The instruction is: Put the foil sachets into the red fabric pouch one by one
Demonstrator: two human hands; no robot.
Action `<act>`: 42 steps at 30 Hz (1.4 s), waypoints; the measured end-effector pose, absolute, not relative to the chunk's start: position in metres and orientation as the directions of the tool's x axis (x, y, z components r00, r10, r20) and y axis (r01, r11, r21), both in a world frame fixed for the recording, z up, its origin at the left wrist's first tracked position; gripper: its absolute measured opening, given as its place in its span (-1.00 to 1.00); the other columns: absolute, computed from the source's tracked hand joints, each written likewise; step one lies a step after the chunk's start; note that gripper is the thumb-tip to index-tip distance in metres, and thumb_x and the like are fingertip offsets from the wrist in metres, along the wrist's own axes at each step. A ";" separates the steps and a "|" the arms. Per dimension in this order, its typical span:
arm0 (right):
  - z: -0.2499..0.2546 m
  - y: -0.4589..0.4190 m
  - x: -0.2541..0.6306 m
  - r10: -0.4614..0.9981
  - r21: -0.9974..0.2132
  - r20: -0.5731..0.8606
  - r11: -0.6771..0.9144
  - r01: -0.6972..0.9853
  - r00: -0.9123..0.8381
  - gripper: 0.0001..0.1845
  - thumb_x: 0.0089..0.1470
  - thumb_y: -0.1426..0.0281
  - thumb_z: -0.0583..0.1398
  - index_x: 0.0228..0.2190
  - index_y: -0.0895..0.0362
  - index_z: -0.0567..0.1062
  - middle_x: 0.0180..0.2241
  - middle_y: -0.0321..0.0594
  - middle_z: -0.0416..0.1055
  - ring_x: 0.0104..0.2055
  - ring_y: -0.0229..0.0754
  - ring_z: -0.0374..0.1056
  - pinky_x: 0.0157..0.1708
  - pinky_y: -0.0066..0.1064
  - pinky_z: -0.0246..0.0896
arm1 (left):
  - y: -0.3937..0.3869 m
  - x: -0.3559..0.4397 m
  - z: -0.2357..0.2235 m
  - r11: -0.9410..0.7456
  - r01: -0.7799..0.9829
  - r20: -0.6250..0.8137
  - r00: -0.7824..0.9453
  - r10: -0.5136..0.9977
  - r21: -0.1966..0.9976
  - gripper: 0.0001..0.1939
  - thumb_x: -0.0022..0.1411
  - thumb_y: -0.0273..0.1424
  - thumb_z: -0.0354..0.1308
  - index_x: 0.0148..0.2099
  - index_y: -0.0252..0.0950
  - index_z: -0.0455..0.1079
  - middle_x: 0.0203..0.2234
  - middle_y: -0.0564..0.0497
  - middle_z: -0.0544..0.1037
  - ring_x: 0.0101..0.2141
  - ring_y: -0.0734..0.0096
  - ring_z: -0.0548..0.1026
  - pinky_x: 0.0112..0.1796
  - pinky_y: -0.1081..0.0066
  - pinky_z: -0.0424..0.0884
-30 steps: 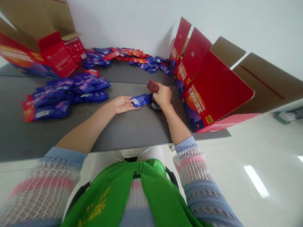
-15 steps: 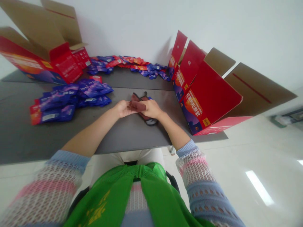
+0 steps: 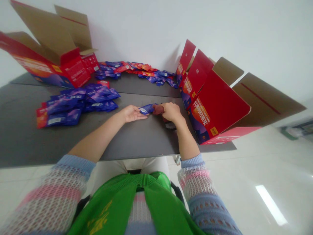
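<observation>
A grey table (image 3: 132, 143) stands against the white wall (image 3: 137, 29). Along its right side runs a row of red printed cartons (image 3: 217, 94), top flaps up, the nearest bearing white Chinese characters. A similar open carton (image 3: 41, 68) sits at the far left. The person wears a green vest (image 3: 105, 202) over a striped knit sweater (image 3: 205, 192). A band of blue and red sachets (image 3: 137, 68) lines the wall side; nearer, at left, lies a heap of mostly blue sachets (image 3: 80, 101).

The left hand (image 3: 133, 113), palm up with fingers stretched out, loosely holds the left end of one blue sachet (image 3: 148, 109) above the table's middle, between the hands. The right hand (image 3: 171, 111) is closed around a reddish-brown cloth (image 3: 158, 109) that meets the sachet's other end. A dark-rimmed item (image 3: 170, 125), too hidden to identify, shows beneath the right wrist.
</observation>
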State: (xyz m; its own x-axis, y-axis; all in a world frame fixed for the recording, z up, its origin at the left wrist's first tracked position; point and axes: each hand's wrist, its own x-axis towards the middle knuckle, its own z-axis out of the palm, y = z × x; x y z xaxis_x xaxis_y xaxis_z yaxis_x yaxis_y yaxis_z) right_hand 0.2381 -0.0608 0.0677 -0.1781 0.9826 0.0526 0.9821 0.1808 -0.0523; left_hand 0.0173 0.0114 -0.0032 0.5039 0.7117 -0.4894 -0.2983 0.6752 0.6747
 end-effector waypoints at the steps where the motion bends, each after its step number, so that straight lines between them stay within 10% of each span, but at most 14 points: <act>1: 0.069 -0.061 0.238 0.982 -0.054 0.092 0.168 0.984 -0.163 -0.68 0.08 0.31 0.25 -0.10 -0.04 0.63 -0.15 -0.07 0.63 -0.06 0.13 0.53 -0.18 -0.27 0.32 | 0.012 0.017 -0.003 0.676 -0.291 -0.491 0.506 0.709 0.677 -0.38 0.02 -0.71 -0.04 0.17 -0.55 0.33 -0.28 -0.34 0.65 -0.22 0.03 0.67 0.16 -0.02 0.37; 13: 0.029 -0.051 0.195 0.901 -0.158 0.174 0.423 0.892 -0.397 -0.36 0.09 0.45 0.17 0.21 -0.07 0.38 0.20 -0.26 0.43 0.14 0.02 0.41 0.00 -0.22 0.37 | 0.014 0.004 -0.009 0.630 -0.257 -0.333 0.672 0.662 0.733 -0.50 -0.03 -0.74 -0.07 -0.08 -0.47 0.52 -0.26 -0.30 0.66 -0.12 0.07 0.64 0.15 -0.01 0.38; 25: 0.018 -0.025 0.239 0.975 -0.244 0.206 -0.028 0.969 0.080 -0.55 0.23 0.36 0.09 0.13 0.00 0.46 0.00 -0.06 0.57 0.02 0.09 0.49 -0.03 -0.20 0.35 | 0.010 0.007 -0.003 0.642 -0.248 -0.354 0.666 0.656 0.725 -0.58 0.07 -0.66 0.02 -0.01 -0.53 0.47 -0.17 -0.37 0.65 -0.05 0.01 0.62 0.17 -0.01 0.35; 42: 0.022 -0.040 0.211 0.796 -0.415 0.223 0.600 0.684 -0.563 -0.44 0.08 0.41 0.11 0.14 0.08 0.44 0.13 -0.22 0.48 0.12 -0.08 0.40 0.07 -0.34 0.24 | 0.010 0.004 -0.005 0.657 -0.312 -0.361 0.638 0.681 0.687 -0.63 0.25 -0.46 -0.01 0.01 -0.48 0.49 -0.31 -0.31 0.65 -0.21 -0.01 0.64 0.08 -0.10 0.42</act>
State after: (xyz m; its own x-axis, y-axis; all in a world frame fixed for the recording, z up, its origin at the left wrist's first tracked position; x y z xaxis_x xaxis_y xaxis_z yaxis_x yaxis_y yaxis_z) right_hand 0.2111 -0.0402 0.0222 -0.5631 0.7958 0.2228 0.6840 0.6002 -0.4147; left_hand 0.0040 0.0096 -0.0048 0.6376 0.6805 -0.3610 -0.3122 0.6567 0.6865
